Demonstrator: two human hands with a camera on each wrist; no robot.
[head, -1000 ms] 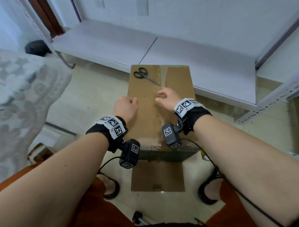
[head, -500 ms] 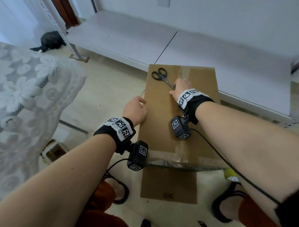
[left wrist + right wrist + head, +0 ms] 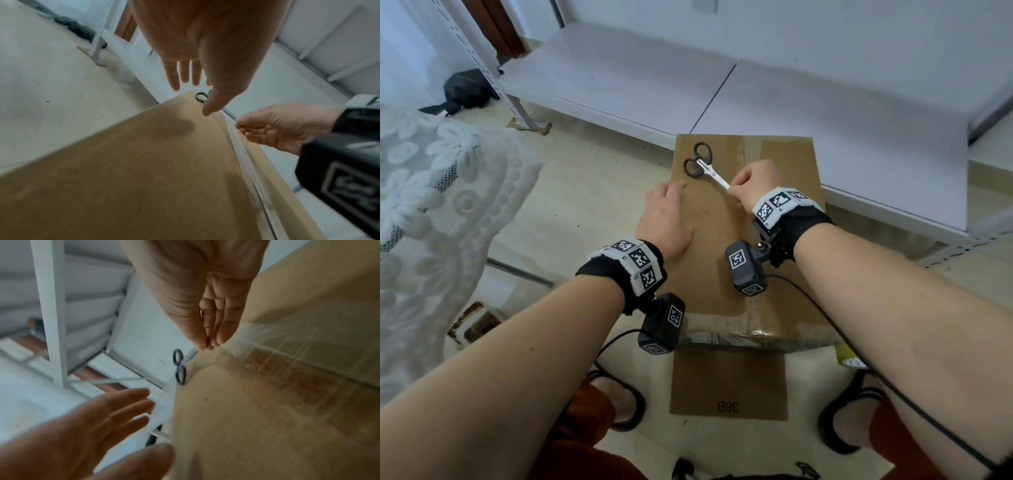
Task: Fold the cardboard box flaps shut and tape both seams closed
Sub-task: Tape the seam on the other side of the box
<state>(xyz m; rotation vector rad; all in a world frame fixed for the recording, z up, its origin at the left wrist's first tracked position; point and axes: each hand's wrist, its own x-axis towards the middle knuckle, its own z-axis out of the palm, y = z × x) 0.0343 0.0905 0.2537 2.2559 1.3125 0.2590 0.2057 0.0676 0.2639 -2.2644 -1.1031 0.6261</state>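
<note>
The brown cardboard box stands on the floor with its top flaps down and clear tape along the middle seam. Black-handled scissors lie on its far left part. My right hand pinches the tips of the scissor blades between thumb and fingers, as the right wrist view shows. My left hand is over the box's left edge with straight fingers, and its thumb hangs just above the cardboard. It holds nothing.
Low white shelf boards run behind the box, with a metal rack leg at the left. A lace cloth hangs at the left. A loose cardboard piece lies on the floor between my sandalled feet.
My right hand moved forward along the seam to the scissors and took hold of the blades. My left hand uncurled and slid to the box's left edge.
</note>
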